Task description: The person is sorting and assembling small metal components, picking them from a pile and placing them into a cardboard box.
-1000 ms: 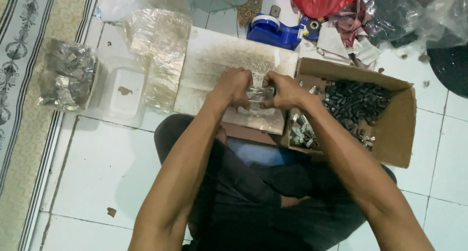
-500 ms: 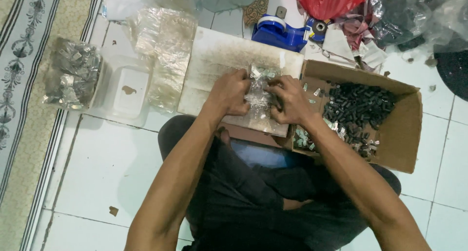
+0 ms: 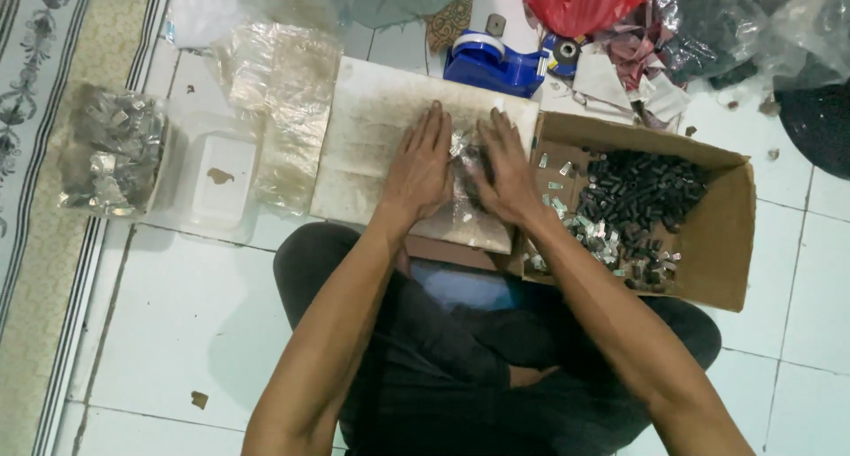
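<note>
On the white board (image 3: 372,128), our left hand (image 3: 421,168) and right hand (image 3: 506,168) press flat, fingers spread, the small clear packet (image 3: 467,159) pinned between them.

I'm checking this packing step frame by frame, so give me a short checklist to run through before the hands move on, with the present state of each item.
1. Small clear packet lies on the white board: ok.
2. Left hand flat on the packet's left side: ok.
3. Right hand flat on its right side: ok.
4. Packet closed: cannot tell, the hands cover it.
5. Cardboard box of small dark parts open beside the right hand: ok.
6. Blue tape dispenser beyond the board, untouched: ok.
</note>
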